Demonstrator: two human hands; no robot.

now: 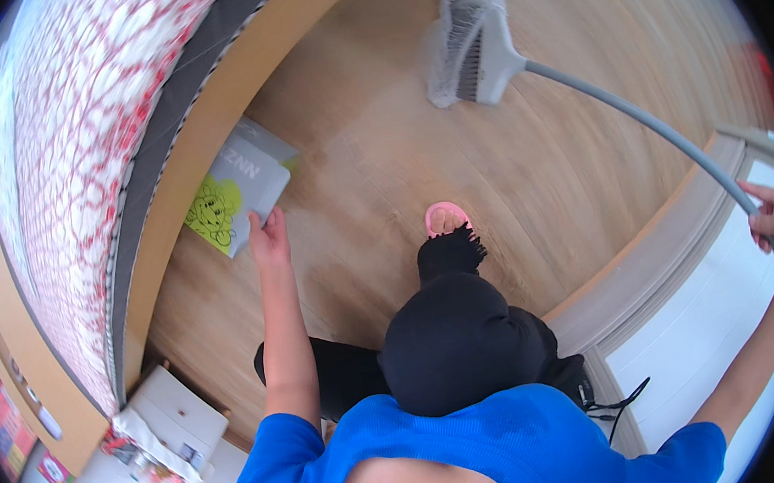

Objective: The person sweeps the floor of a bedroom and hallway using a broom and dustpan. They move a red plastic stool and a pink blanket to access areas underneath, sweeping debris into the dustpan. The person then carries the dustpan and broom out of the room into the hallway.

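With my left arm stretched forward, my left hand (269, 238) pinches the near edge of a flat grey package (256, 165) with a green cartoon panel, down beside the bed frame; whether it is a bag or a box I cannot tell. Out at the far right, my right hand (769, 217) is wrapped round the grey handle of a broom (653, 122). Its white head (473, 45), with dark bristles and a clear plastic cover or bag over it, is at the floor ahead, slightly blurred.
A wooden bed frame (210, 110) with a red-and-white patterned cover (108, 100) runs along the left. Behind it stands a small white cabinet (176, 412) with items on top. A pink slipper (435, 211) is on my foot. A door frame (631, 298) borders the wood-look floor (369, 142) at right.
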